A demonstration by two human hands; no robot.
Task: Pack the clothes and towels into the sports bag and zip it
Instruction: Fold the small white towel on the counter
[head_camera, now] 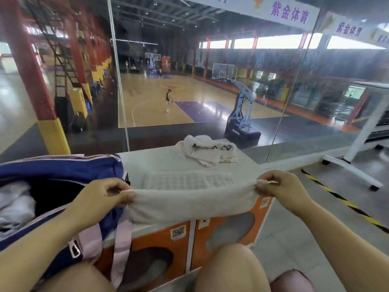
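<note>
A glass wall (294, 91) looks onto a basketball court (160, 102) of pale wood with purple keys. A blue hoop stand (242, 114) sits close behind the glass. At left rises a red pillar (27, 76) padded in yellow. Daylight comes through high windows (273, 42). Yellow-black tape (345, 202) crosses the grey floor beside an orange-doored locker (151, 239).

Open blue bag (63, 167), white towel (189, 203) stretched taut, crumpled towels (207, 149) behind

The towel (189, 205) I hold is fuzzy terry cloth — soft and matt. The flat towel (188, 179) is waffle-woven, the cabinet top (160, 161) smooth and matt. My sports bag (63, 167) is blue woven fabric with pink webbing straps (122, 239); the orange doors (151, 239) look smooth.
</note>
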